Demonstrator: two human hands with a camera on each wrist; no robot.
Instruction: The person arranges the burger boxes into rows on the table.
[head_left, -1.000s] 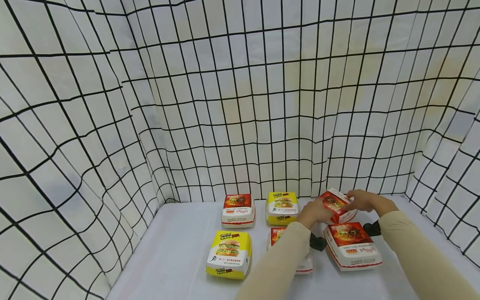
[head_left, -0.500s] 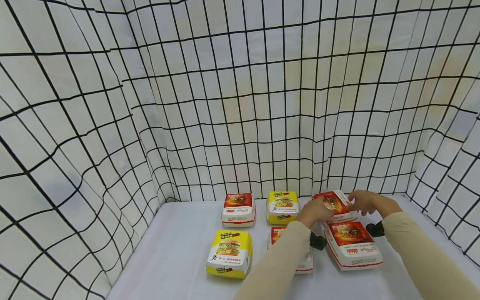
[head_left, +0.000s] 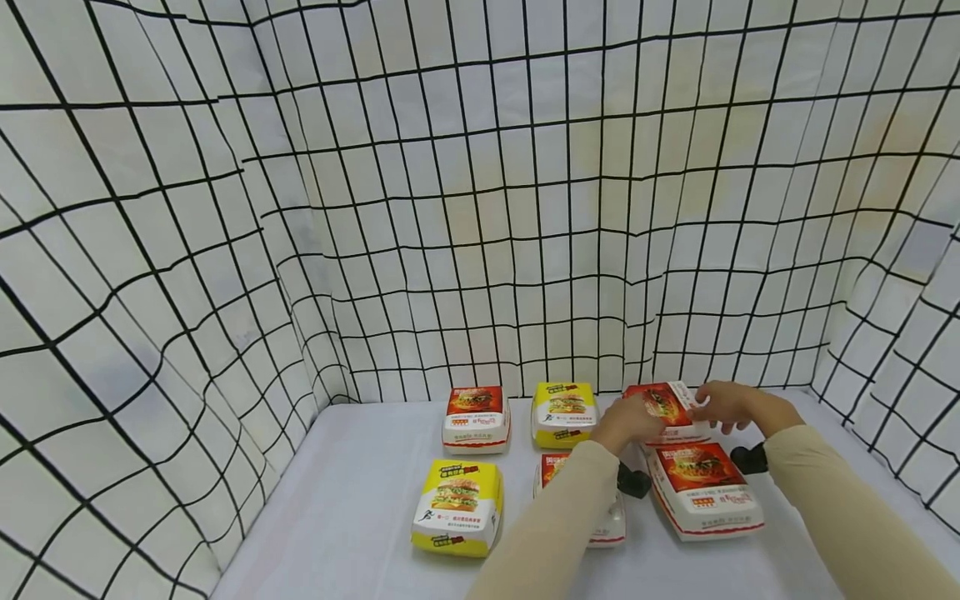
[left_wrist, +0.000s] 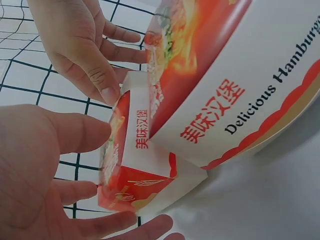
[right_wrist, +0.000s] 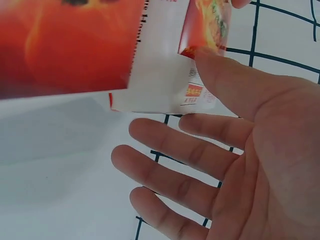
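Note:
A red and white hamburger box (head_left: 666,406) sits at the back right of the table, between my two hands. At its left side is my left hand (head_left: 628,423); in the left wrist view the thumb and outstretched fingers (left_wrist: 82,132) lie along the box (left_wrist: 137,180). From the right my right hand (head_left: 731,404) reaches to the same box. Its thumb (right_wrist: 225,75) touches the box's edge, while the other fingers stretch out, spread beside it. Directly in front lies another red hamburger box (head_left: 705,492), which fills much of both wrist views.
Left of the hands stand a yellow burger box (head_left: 566,417) and a red one (head_left: 476,421) in the back row. Nearer are a yellow box (head_left: 457,510) and a red box (head_left: 555,468) partly hidden by my left sleeve. White walls with black grid lines (head_left: 525,208) surround the white table.
The hamburger box between my hands was tilted one second ago. It has turned and come down to lie flat in the back row. My hands have barely shifted.

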